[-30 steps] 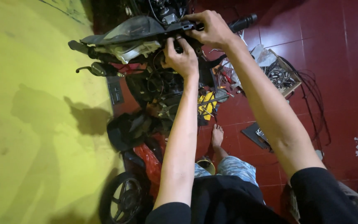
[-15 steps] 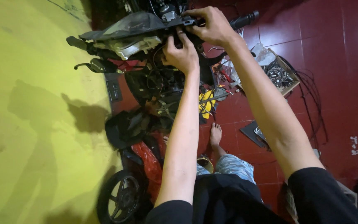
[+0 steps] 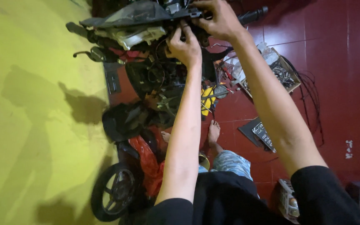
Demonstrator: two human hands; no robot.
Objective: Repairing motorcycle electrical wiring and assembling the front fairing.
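1. The left hand [image 3: 184,46] reached up under the motorcycle's handlebar assembly [image 3: 163,14]; its fingers [image 3: 179,32] were curled together against the parts beneath the bar.
2. The right hand [image 3: 219,21] lay over the bar, fingers clamped on it just beside the black grip [image 3: 253,16].
3. The headlight cover [image 3: 134,14] sat left of both hands.
4. A front wheel [image 3: 113,191] and a box of parts [image 3: 282,75] lay on the red floor [image 3: 338,50].

Glossy dark-red floor tiles [image 3: 338,62] fill the right side; a yellow-green wall [image 3: 30,125] on the left carries soft shadows under dim light.
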